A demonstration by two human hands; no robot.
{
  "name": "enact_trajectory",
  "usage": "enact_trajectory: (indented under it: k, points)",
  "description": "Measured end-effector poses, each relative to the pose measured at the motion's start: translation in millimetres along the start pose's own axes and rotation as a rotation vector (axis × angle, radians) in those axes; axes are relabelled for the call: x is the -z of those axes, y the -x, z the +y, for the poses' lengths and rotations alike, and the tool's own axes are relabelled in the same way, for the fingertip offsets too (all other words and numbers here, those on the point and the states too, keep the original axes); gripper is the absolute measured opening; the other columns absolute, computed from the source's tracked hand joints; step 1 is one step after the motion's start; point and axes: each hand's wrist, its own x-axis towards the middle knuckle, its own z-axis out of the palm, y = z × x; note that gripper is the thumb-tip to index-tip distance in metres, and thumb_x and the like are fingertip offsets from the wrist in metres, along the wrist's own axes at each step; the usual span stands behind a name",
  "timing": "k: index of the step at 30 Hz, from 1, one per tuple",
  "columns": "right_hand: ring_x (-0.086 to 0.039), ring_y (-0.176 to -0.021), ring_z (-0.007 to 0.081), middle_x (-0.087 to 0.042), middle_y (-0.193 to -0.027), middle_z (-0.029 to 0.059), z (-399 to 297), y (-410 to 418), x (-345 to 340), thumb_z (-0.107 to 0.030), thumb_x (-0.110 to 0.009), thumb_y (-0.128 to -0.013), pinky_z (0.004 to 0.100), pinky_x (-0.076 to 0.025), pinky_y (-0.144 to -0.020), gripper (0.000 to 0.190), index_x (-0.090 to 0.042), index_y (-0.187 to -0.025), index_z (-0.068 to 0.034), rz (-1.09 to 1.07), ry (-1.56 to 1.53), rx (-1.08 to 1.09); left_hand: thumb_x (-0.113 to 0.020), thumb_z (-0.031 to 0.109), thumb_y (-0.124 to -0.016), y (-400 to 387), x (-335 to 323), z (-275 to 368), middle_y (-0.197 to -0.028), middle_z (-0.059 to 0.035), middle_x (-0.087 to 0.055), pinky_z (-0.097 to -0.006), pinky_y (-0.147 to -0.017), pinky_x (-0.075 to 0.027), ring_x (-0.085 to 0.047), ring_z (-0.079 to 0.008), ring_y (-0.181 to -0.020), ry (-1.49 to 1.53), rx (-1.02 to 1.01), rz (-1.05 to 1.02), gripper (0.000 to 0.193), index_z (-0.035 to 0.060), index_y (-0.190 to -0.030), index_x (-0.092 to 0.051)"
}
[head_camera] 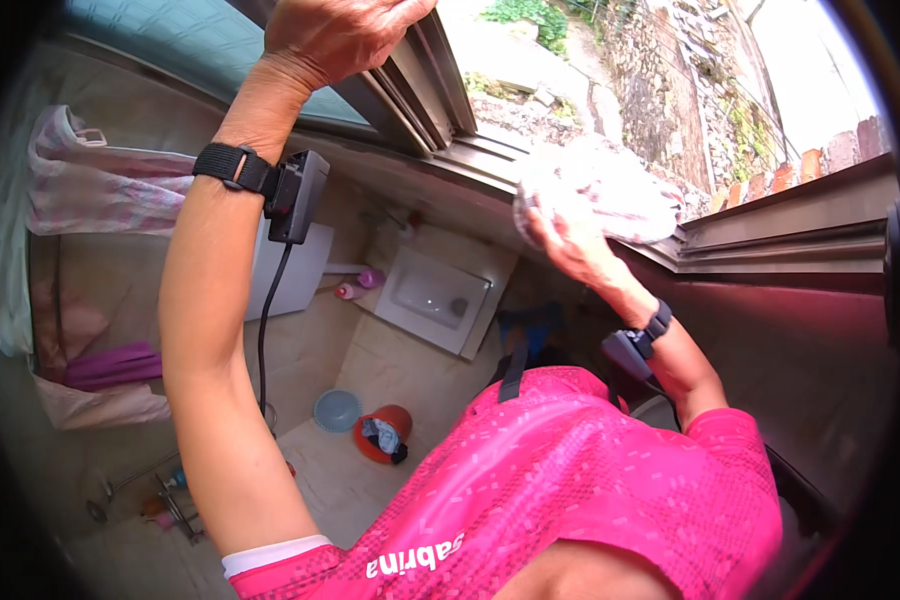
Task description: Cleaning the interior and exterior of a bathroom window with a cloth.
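Observation:
My right hand (566, 232) presses a bunched white cloth (607, 195) with dark markings onto the metal track of the open window. Bright daylight washes out part of the cloth, and its folds hide some of my fingers. High on the left, my left hand (345, 34) is against the metal frame of the sliding window sash (420, 82). The top edge of the picture cuts off part of that hand, so its grip is unclear. The lower window track (487, 161) runs between the sash and the cloth.
Below lie a squat toilet (435, 296), a blue basin (337, 410) and an orange bucket (396, 421) holding cloth. Towels (105, 180) hang at left beside a white cistern (292, 270). A black cable (266, 322) hangs from my left wrist device. Outside stands a stone wall (660, 90).

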Motion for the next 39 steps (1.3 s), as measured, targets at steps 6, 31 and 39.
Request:
enact_trajectory:
  k: [6,31,39]
  points:
    - [-0.054,-0.107,0.0327,-0.059,-0.11,0.018,-27.5,-70.9,-94.7,-0.026,-0.056,-0.088,0.0431,-0.043,-0.09,0.035,-0.058,-0.109,0.002,-0.085,0.281,0.217,-0.058,0.013,-0.075,-2.5,-2.1,2.5,-0.098,-0.0001,-0.071,-0.0274,-0.078,-0.05,-0.065,-0.0119,-0.101,-0.017,-0.004,-0.016,0.017,0.0138,-0.084,-0.072]
    - [-0.053,-0.097,0.0373,-0.055,-0.101,0.0225,3.1,-24.1,-28.2,-0.001,-0.053,-0.077,0.0448,-0.044,-0.083,0.037,-0.048,-0.113,0.003,-0.184,0.272,0.176,-0.058,0.012,-0.075,-10.5,1.5,3.1,-0.103,0.0005,-0.07,-0.0273,-0.076,-0.05,-0.064,-0.011,-0.103,-0.021,-0.014,-0.06,0.018,0.0136,-0.088,-0.071]
    - [-0.058,-0.088,0.0265,-0.06,-0.092,0.0167,-30.8,-94.8,-110.3,-0.016,-0.051,-0.08,0.0361,-0.045,-0.08,0.028,-0.057,-0.099,0.004,-0.026,0.657,0.333,-0.058,0.011,-0.073,-4.9,-0.2,2.9,-0.1,-0.0009,-0.071,-0.0276,-0.077,-0.05,-0.064,-0.0123,-0.103,-0.012,0.006,-0.055,0.02,0.0128,-0.088,-0.071]
